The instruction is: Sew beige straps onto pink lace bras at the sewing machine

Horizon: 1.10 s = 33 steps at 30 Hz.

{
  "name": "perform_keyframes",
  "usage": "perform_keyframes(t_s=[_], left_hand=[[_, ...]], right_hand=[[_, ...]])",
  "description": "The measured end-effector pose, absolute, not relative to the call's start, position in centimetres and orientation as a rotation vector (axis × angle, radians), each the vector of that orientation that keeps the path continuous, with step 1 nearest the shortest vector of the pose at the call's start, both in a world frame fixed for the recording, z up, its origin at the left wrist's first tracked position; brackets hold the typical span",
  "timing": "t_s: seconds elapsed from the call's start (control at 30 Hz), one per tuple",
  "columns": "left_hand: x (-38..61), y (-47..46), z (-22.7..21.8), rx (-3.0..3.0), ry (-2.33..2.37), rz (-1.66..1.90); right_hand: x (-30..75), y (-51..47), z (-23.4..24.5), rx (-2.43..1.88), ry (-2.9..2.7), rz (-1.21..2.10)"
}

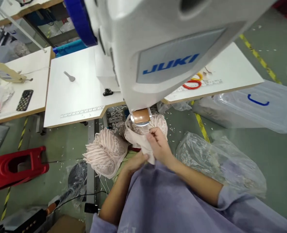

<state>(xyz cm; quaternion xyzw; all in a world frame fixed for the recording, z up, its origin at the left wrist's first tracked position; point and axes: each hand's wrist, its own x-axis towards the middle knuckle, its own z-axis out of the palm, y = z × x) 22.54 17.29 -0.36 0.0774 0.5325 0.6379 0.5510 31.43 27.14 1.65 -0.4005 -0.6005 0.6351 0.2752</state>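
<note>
A big white JUKI sewing machine (158,48) fills the upper middle of the head view. Under its brown-taped head (141,117) lies a pale pink lace garment (104,152). My right hand (159,145) is closed on a fold of the pink fabric just below the machine's head. My left hand (135,161) grips the same fabric from underneath, fingers curled, touching the right hand. A padded lace cup of the garment hangs to the left of my hands. My lilac sleeves and lap are at the bottom.
White work tables (73,94) hold a printed ruler strip, red and yellow scissors (192,83) and a phone (25,99). A red plastic stool (14,166) stands at left. Clear plastic bags (221,161) and a clear bin (257,106) sit at right. Yellow floor tape runs past.
</note>
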Motion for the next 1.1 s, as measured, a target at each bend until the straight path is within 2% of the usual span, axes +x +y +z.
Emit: perform_keyframes(t_s=[0.1,0.2,0.37,0.6,0.83,0.97,1.03,1.1], left_hand=[[23.0,18.0,0.2,0.184,1.222,1.551],[23.1,18.4,1.6,0.074,1.398,1.625],[22.4,18.3,2.8,0.235,1.797,1.457],[22.3,19.2,3.3,0.345,1.875,1.369],[21.7,19.7,4.2,0.543,1.883,1.260],[20.2,19.0,5.4,0.610,1.795,1.113],[19.5,18.6,6.3,0.677,1.689,1.003],[19.0,18.4,7.1,0.760,1.653,0.903]], right_hand=[[30.9,25.2,0.9,-0.928,-1.780,1.608],[30.6,24.6,-0.2,-0.884,-1.803,1.583],[31.0,24.8,-0.1,-0.937,-1.593,1.782],[30.8,25.7,0.5,-0.931,-1.349,1.904],[32.2,27.3,-0.5,-0.945,-1.740,1.598],[33.6,30.1,0.8,-0.791,-1.926,1.274],[33.9,31.7,1.9,-0.577,-2.111,1.276],[33.9,33.0,3.0,-0.319,-2.365,1.420]])
